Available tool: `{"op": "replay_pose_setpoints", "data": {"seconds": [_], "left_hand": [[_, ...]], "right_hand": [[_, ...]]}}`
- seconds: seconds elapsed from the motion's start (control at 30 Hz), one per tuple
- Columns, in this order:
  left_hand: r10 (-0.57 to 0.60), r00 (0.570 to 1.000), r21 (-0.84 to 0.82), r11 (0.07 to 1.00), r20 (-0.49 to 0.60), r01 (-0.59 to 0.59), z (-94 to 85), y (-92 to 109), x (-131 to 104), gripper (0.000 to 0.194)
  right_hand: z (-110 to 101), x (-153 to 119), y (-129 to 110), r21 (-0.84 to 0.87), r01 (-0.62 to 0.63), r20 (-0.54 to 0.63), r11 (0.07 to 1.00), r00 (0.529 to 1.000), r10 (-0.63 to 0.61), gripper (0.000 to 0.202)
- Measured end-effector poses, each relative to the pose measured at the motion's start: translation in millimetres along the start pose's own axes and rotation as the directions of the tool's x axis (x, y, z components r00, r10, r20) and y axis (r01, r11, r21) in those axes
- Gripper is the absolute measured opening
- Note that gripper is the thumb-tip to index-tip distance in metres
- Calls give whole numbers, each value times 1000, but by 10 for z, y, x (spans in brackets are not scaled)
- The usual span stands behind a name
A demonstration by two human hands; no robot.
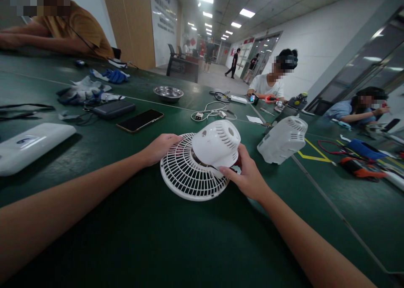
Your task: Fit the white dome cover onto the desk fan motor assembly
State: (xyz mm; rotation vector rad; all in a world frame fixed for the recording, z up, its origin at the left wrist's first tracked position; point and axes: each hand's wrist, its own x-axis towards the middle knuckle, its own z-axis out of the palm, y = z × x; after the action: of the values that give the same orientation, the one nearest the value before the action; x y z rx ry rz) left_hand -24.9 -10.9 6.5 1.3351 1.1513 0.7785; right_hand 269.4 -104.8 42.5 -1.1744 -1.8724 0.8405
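Observation:
A round white fan grille (179, 173) rests on the green table in front of me. On it sits a white motor cover (210, 147) with vent slots, tilted slightly, and a dark gap shows under its lower edge. My left hand (162, 148) holds the grille's rim at the left, thumb on top and the other fingers partly hidden. With thumb in front and fingers behind, my right hand (248, 174) grips the cover's right side. A second white vented housing (284, 138) stands on the table to the right of that hand.
Behind the grille lie a white cable (211, 114), a phone (140, 120) and a metal bowl (168, 93). At left are a white case (34, 147), a black box (114, 109) and gloves (83, 90). An orange meter (362, 169) lies right. Other people sit around the table.

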Motion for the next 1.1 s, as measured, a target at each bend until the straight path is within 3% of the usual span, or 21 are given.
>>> {"op": "replay_pose_setpoints", "data": {"seconds": [0.2, 1.1], "left_hand": [[0, 1000, 15, 1000, -11, 0, 35, 60, -40, 28], [0, 1000, -26, 1000, 6, 0, -16, -39, 33, 29]], "right_hand": [[0, -2, -8, 6, -16, 10, 1000, 1000, 16, 74], [-7, 4, 3, -25, -1, 21, 1000, 1000, 2, 73]]}}
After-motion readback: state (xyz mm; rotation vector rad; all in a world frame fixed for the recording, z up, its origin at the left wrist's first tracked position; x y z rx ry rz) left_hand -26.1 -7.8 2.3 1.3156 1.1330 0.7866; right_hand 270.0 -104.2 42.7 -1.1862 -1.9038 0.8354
